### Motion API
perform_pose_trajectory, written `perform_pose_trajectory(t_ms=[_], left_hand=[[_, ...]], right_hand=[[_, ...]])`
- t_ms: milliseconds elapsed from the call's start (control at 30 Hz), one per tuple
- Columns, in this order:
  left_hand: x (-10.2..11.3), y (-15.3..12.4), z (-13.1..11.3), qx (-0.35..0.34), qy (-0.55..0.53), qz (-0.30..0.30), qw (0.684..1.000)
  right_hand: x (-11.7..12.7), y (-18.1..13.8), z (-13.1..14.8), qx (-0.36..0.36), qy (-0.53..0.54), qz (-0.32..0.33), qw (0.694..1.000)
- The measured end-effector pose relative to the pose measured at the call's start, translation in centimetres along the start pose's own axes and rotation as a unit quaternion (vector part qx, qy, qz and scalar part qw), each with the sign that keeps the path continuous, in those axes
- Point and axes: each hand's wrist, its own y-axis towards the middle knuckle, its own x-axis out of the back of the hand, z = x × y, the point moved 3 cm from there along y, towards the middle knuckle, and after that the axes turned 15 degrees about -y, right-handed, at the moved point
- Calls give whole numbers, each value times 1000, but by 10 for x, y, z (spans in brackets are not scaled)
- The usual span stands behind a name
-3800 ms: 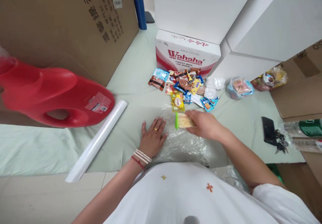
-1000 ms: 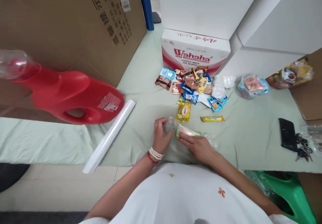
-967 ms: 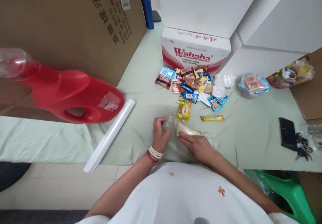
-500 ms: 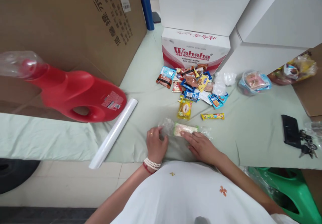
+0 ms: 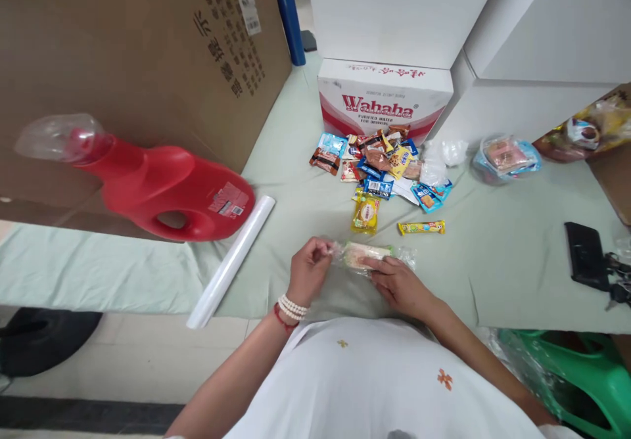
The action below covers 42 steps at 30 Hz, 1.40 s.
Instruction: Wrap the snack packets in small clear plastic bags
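Observation:
A small rectangular snack pack [image 5: 355, 252], pale with green ends and wrapped in clear plastic film, lies near the front of the cloth-covered table. My left hand [image 5: 309, 268] is closed in a pinch on the gathered plastic film [image 5: 338, 250] at the pack's left end. From the right, my right hand [image 5: 401, 284] holds the pack, its index finger stretched over the top; part of its grip is hidden. Crumpled film [image 5: 407, 256] sticks out at the right end. Just behind lie a yellow snack packet [image 5: 365, 214] and a thin yellow snack stick [image 5: 422, 227].
A pile of small snacks [image 5: 379, 163] lies before a Wahaha carton [image 5: 384, 100]. At left are a red jug [image 5: 177, 189] and a white roll [image 5: 231, 261]. A plastic tub [image 5: 505, 160], black wallet-like item [image 5: 586, 255] and green stool [image 5: 582, 367] are at right.
My left hand has lifted slightly and closed from loosely spread fingers into a pinch on the film. My right hand stays at the pack. The view has shifted slightly.

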Motion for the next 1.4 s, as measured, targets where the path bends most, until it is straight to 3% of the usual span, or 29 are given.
perform_pose_trajectory(t_ms=[67,133,233,300,400,467,533,633,767,867,967,1067,1167,1233,1333,1400], left_hand=[[-16,-8,-9,-39,-6,46,998],[-36,-15,-15,-109,68,116,985],[-60,-22,-13,-200,197,204,938],[-66,-26,-6,-236,252,232,909],[-66,-30,4,-265,304,243,882],[-65,-32,7,-276,325,235,873],[-65,-33,9,-285,336,223,870],[-66,-34,10,-296,340,211,867],[-68,-35,11,-308,336,196,868],[-70,-37,10,-324,331,187,866],[-66,-34,8,-320,304,186,878],[-52,-26,6,-297,205,221,906],[-31,-21,6,-263,51,242,932],[-20,-18,8,-204,-2,177,963],[-16,-13,12,-105,39,59,992],[-23,-10,10,-84,73,57,992]], right_hand=[[1,3,0,-6,16,-10,1000],[4,3,-2,-5,55,-23,998],[13,-9,-9,-12,143,-62,988],[18,-23,-19,-78,181,-120,973],[18,-46,-36,-273,95,-211,934],[11,-56,-40,-352,3,-208,913],[4,-60,-38,-356,-29,-169,919],[10,-62,-34,-359,30,-141,922],[35,-37,-28,-400,141,-81,902],[41,9,-17,-369,96,-38,924],[29,50,-7,-338,28,21,941],[15,63,2,-308,-10,36,951],[10,53,11,-264,-24,1,964],[8,44,19,-236,-46,-16,971],[3,38,29,-211,-100,-2,972],[-2,39,33,-211,-138,19,968]])
